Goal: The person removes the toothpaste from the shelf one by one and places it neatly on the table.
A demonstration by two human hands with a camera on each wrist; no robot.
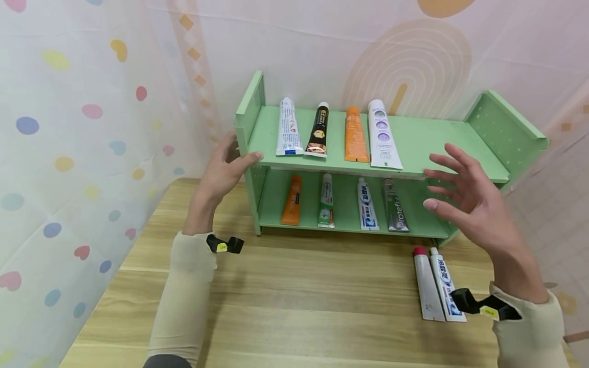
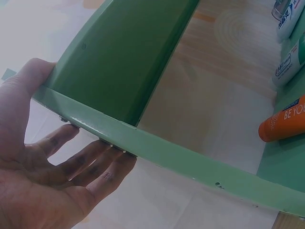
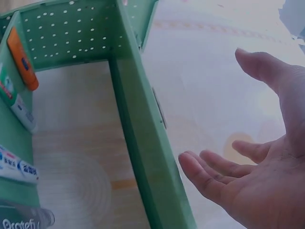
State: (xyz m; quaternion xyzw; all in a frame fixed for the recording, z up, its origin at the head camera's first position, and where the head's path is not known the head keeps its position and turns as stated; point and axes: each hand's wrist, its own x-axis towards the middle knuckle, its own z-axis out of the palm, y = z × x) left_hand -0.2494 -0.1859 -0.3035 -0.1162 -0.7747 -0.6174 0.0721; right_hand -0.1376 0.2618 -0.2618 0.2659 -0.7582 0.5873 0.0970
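Steadying a green two-tier shelf (image 1: 428,135) at its left side panel, the left hand (image 1: 223,171) grips the panel's edge, thumb on one side and fingers on the other. The right hand (image 1: 474,209) is held in the air before the shelf's right end, fingers spread and holding nothing; the right wrist view shows it apart from the frame. On the upper tier four tubes lie with caps toward the back: a white tube with a blue patch (image 1: 289,128) close beside a black tube (image 1: 318,130), then an orange tube (image 1: 355,135) close beside a white tube with purple circles (image 1: 383,135). The lower tier holds a slimmer orange tube (image 1: 292,200), a white-and-green tube (image 1: 326,201), a blue-lettered white toothpaste tube (image 1: 367,204) and a grey-green Protefix tube (image 1: 395,205). Two more lie side by side on the wooden table (image 1: 299,306), in front of the shelf's right foot: a red-capped silvery tube (image 1: 429,286) and a white-and-blue toothpaste tube (image 1: 444,283). A black wrist strap (image 1: 488,306) overlaps the latter's edge in the head view. Behind the shelf hangs a patterned curtain (image 1: 115,102).
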